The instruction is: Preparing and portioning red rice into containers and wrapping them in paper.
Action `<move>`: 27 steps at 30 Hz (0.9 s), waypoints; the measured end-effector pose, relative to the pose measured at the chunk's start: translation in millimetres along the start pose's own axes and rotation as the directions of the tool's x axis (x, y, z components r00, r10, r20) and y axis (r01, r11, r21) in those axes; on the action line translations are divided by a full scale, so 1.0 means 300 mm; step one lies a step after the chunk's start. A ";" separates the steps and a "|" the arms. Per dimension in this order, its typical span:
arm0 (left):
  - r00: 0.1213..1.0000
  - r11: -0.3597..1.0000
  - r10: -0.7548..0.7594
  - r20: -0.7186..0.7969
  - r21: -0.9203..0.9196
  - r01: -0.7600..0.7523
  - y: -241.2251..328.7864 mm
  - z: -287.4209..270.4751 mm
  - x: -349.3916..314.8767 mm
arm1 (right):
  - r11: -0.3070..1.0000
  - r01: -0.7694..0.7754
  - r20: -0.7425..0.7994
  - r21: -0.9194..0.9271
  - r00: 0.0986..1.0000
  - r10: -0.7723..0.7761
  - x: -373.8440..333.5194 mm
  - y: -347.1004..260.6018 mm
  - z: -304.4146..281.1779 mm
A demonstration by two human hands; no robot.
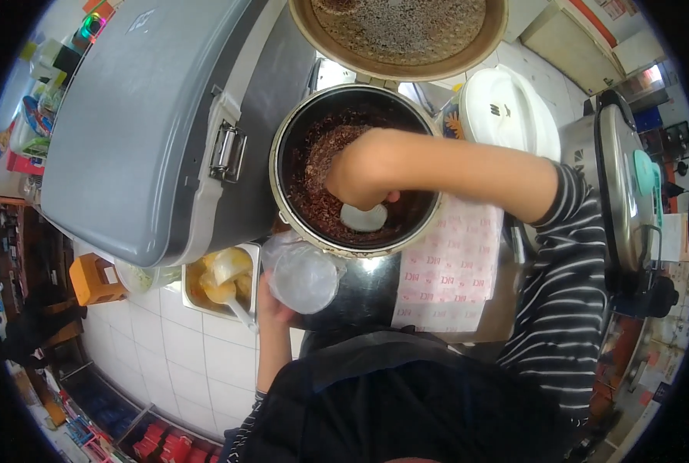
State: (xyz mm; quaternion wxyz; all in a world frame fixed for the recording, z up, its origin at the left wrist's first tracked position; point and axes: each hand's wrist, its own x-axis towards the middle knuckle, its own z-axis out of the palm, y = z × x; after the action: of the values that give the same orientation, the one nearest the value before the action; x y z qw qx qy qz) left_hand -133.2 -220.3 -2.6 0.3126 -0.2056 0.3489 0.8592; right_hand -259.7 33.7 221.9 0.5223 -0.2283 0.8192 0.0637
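Note:
An open rice cooker (435, 204) in front of me holds dark red-brown cooked rice (313, 208), heaped toward its left side. Deep inside the pot, my right hand (357, 171) is closed, knuckles up, on a rice paddle (363, 218). Only the paddle's pale round end shows; its handle is hidden by the hand. My left hand (273, 299) is closed on the left side of a clear plastic bowl (306, 279) that looks wrapped in thin plastic film. This bowl is just below the cooker's near rim, and no food can be made out in it.
The cooker's raised lid (406, 35) stands at the far side. A large grey latched box (136, 131) is at left, near a metal tray (198, 301) with yellow food and a scoop. Printed paper sheets (445, 270), a white lidded container (510, 112) and another cooker (630, 193) are right.

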 end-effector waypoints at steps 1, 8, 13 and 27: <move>1.000 1.000 0.021 -0.005 0.022 -0.021 0.002 0.005 0.004 | 1.000 0.001 -0.007 0.009 1.000 -0.001 -0.043 -0.014 -0.020; 0.996 0.999 -0.027 0.087 -0.040 0.031 -0.010 0.001 0.014 | 0.996 0.090 -0.192 -0.030 0.977 -0.094 0.049 -0.009 0.004; 0.999 0.999 0.038 0.010 0.025 -0.039 -0.021 0.022 0.014 | 0.998 0.054 -0.579 0.030 0.815 -0.027 0.100 -0.046 0.068; 0.987 0.995 0.007 0.159 -0.096 0.008 -0.009 0.106 -0.056 | 0.935 -0.228 -0.529 -0.270 0.847 0.054 0.100 0.247 0.135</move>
State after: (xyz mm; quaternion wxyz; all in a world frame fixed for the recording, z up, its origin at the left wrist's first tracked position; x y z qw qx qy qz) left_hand -123.6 -202.4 27.2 0.3295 -0.1512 0.2810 0.8886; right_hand -269.4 104.0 167.5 0.2343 -0.2575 0.9214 0.1724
